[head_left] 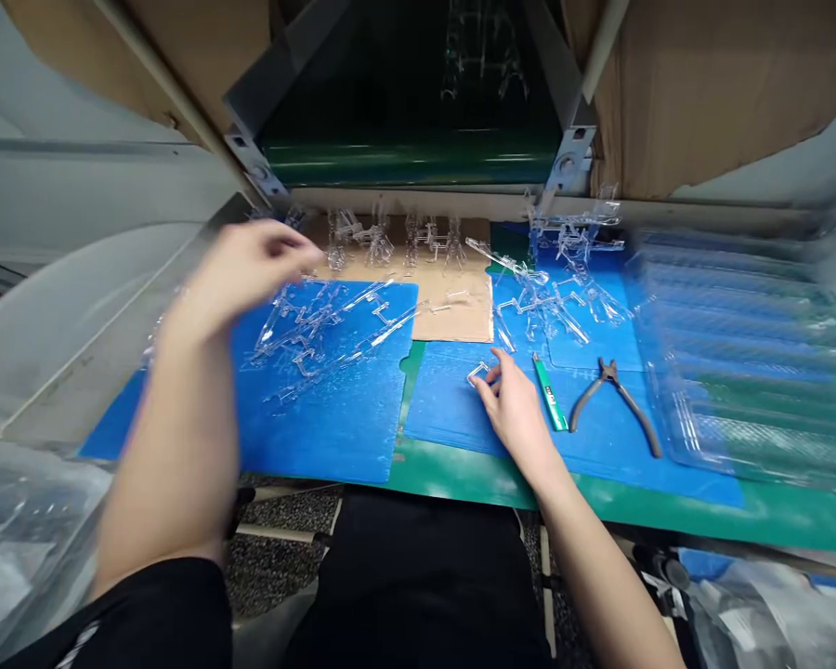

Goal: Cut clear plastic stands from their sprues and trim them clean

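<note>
My right hand (515,404) rests low over the blue sheet, its thumb and fingers closed on a small clear plastic part (477,373) with a bent, bracket-like shape. My left hand (251,265) is raised at the left, above a tangle of clear plastic sprues (313,321). Motion blurs its curled fingers, and I cannot make out anything in them. To the right of my right hand lie a green utility knife (550,392) and a pair of nippers (608,372) with dark handles spread apart. More clear sprues (543,302) lie beyond that hand.
Several sprues stand on a cardboard sheet (452,321) at the back, below a green conveyor belt (418,160). Stacked clear plastic trays (752,372) fill the right side. A light curved chute (97,307) borders the left. Plastic bags (28,530) sit at the lower left.
</note>
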`<act>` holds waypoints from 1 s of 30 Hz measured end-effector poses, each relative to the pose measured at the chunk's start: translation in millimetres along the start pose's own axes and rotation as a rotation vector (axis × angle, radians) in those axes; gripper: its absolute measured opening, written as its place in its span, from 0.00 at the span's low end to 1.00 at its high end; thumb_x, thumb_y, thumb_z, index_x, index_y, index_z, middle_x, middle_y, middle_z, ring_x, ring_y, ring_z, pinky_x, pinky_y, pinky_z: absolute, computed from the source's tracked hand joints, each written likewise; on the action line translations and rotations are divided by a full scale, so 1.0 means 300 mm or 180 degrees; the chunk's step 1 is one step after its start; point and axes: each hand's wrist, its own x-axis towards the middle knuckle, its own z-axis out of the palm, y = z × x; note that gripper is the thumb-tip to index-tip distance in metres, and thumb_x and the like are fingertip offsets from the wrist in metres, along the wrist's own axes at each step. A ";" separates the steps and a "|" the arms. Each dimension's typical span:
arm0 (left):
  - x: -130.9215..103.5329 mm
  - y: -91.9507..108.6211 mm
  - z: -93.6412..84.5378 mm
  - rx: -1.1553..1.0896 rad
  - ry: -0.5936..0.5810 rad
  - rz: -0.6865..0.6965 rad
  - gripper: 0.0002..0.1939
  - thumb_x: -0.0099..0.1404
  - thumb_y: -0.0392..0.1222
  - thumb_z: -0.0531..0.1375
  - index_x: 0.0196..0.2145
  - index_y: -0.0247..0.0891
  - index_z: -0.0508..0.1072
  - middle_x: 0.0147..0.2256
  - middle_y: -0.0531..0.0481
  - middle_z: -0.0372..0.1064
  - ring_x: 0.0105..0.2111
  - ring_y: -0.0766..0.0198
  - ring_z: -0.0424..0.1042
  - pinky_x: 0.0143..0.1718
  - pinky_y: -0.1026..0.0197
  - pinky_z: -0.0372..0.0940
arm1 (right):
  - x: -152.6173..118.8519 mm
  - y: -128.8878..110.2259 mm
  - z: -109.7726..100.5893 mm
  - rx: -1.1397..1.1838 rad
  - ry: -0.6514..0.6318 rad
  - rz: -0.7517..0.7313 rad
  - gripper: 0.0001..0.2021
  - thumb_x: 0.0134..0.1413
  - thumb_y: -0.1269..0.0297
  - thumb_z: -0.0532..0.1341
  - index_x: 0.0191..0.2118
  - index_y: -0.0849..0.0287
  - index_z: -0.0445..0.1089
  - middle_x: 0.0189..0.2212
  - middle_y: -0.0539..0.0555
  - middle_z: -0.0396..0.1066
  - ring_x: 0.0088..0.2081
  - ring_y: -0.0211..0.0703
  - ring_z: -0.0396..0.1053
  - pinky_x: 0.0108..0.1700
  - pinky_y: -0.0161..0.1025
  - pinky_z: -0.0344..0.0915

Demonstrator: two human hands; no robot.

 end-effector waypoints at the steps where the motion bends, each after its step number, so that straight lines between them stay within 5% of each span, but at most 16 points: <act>1: -0.003 -0.027 0.053 0.0544 0.0040 -0.0069 0.13 0.63 0.23 0.69 0.40 0.39 0.79 0.32 0.57 0.73 0.27 0.70 0.72 0.23 0.74 0.57 | 0.023 -0.010 0.005 0.0058 0.0006 -0.0037 0.14 0.76 0.59 0.59 0.56 0.62 0.75 0.40 0.62 0.79 0.38 0.54 0.76 0.47 0.49 0.72; 4: -0.041 -0.169 0.272 0.1737 -0.0111 -0.0459 0.27 0.56 0.33 0.78 0.54 0.37 0.80 0.45 0.48 0.79 0.36 0.65 0.77 0.32 0.70 0.66 | 0.031 -0.050 -0.016 0.0299 0.0025 -0.0160 0.13 0.77 0.60 0.57 0.45 0.58 0.77 0.37 0.60 0.81 0.37 0.52 0.78 0.46 0.47 0.74; 7: -0.096 -0.299 0.451 0.1192 -0.1074 -0.0784 0.28 0.66 0.46 0.74 0.60 0.39 0.76 0.47 0.42 0.80 0.37 0.58 0.81 0.34 0.63 0.72 | -0.020 -0.092 -0.055 0.0598 -0.0010 -0.0291 0.12 0.78 0.58 0.59 0.46 0.56 0.78 0.38 0.58 0.82 0.34 0.48 0.79 0.42 0.45 0.76; 9: -0.133 -0.321 0.492 0.0860 -0.1346 -0.0746 0.18 0.73 0.48 0.67 0.56 0.38 0.77 0.43 0.43 0.80 0.34 0.59 0.81 0.34 0.61 0.73 | -0.059 -0.112 -0.074 0.0795 -0.0017 -0.0353 0.11 0.78 0.58 0.60 0.51 0.55 0.78 0.43 0.58 0.84 0.37 0.49 0.81 0.43 0.45 0.78; 11: -0.169 -0.278 0.463 0.1043 -0.1075 -0.0619 0.11 0.75 0.46 0.65 0.50 0.37 0.80 0.39 0.45 0.80 0.32 0.61 0.79 0.36 0.60 0.74 | -0.090 -0.122 -0.086 0.0939 -0.0015 -0.0351 0.14 0.77 0.58 0.62 0.61 0.55 0.74 0.48 0.60 0.83 0.41 0.50 0.83 0.44 0.46 0.80; 14: -0.223 -0.104 0.285 0.1813 -0.0062 -0.0205 0.06 0.73 0.40 0.68 0.45 0.37 0.83 0.34 0.49 0.79 0.30 0.63 0.79 0.36 0.62 0.73 | -0.122 -0.114 -0.100 0.0757 0.0010 -0.0501 0.18 0.76 0.59 0.63 0.65 0.55 0.71 0.50 0.61 0.82 0.41 0.49 0.82 0.43 0.46 0.81; 17: -0.273 0.142 -0.038 0.2091 0.1118 0.0684 0.04 0.71 0.35 0.69 0.41 0.42 0.83 0.28 0.57 0.74 0.27 0.68 0.74 0.28 0.70 0.64 | -0.139 -0.080 -0.113 0.0319 0.0060 -0.0787 0.10 0.78 0.62 0.61 0.57 0.56 0.76 0.46 0.60 0.81 0.40 0.48 0.80 0.42 0.45 0.78; 20: -0.307 0.354 -0.386 0.2210 0.1361 0.0975 0.10 0.68 0.36 0.74 0.44 0.47 0.80 0.30 0.59 0.73 0.33 0.64 0.79 0.29 0.69 0.59 | -0.144 -0.038 -0.122 0.0123 0.0128 -0.0838 0.09 0.78 0.63 0.60 0.54 0.56 0.76 0.45 0.60 0.81 0.43 0.50 0.80 0.42 0.46 0.77; 22: -0.295 0.423 -0.518 0.2771 0.1564 0.0952 0.24 0.63 0.47 0.78 0.53 0.48 0.77 0.40 0.56 0.76 0.43 0.57 0.82 0.34 0.63 0.63 | -0.143 -0.016 -0.125 0.0063 0.0204 -0.0819 0.09 0.78 0.63 0.60 0.54 0.56 0.76 0.46 0.59 0.81 0.44 0.52 0.80 0.44 0.47 0.77; 23: -0.272 0.426 -0.533 0.3052 0.1751 0.1025 0.30 0.61 0.49 0.80 0.57 0.52 0.75 0.45 0.54 0.76 0.48 0.52 0.82 0.37 0.60 0.66 | -0.142 -0.007 -0.125 0.0031 0.0246 -0.0804 0.09 0.78 0.63 0.61 0.54 0.56 0.76 0.46 0.59 0.81 0.45 0.53 0.80 0.45 0.48 0.77; 24: -0.235 0.408 -0.510 0.3329 0.1934 0.1144 0.34 0.60 0.50 0.80 0.59 0.55 0.74 0.49 0.52 0.75 0.54 0.48 0.80 0.40 0.57 0.69 | -0.141 0.000 -0.124 0.0001 0.0289 -0.0791 0.09 0.78 0.63 0.61 0.55 0.56 0.76 0.46 0.59 0.81 0.44 0.53 0.80 0.46 0.49 0.76; 26: -0.125 0.310 -0.360 0.3819 0.2099 0.1361 0.33 0.62 0.48 0.79 0.61 0.58 0.73 0.52 0.51 0.73 0.60 0.45 0.75 0.48 0.52 0.73 | -0.138 0.007 -0.119 -0.0048 0.0359 -0.0784 0.08 0.78 0.63 0.60 0.54 0.56 0.76 0.45 0.59 0.81 0.44 0.54 0.80 0.49 0.51 0.76; 28: 0.011 0.153 -0.121 0.4154 0.1325 0.0985 0.21 0.69 0.45 0.73 0.57 0.43 0.78 0.52 0.46 0.75 0.57 0.49 0.75 0.60 0.47 0.70 | -0.138 0.005 -0.110 -0.0084 0.0410 -0.0806 0.08 0.78 0.64 0.60 0.53 0.56 0.76 0.45 0.58 0.82 0.45 0.53 0.80 0.50 0.51 0.75; 30: 0.144 -0.023 0.129 0.4195 0.0630 0.0792 0.17 0.62 0.39 0.76 0.47 0.37 0.82 0.49 0.47 0.79 0.52 0.55 0.77 0.58 0.54 0.69 | -0.143 -0.004 -0.101 -0.0108 0.0437 -0.0867 0.08 0.78 0.65 0.60 0.53 0.55 0.76 0.45 0.58 0.82 0.45 0.53 0.80 0.51 0.50 0.75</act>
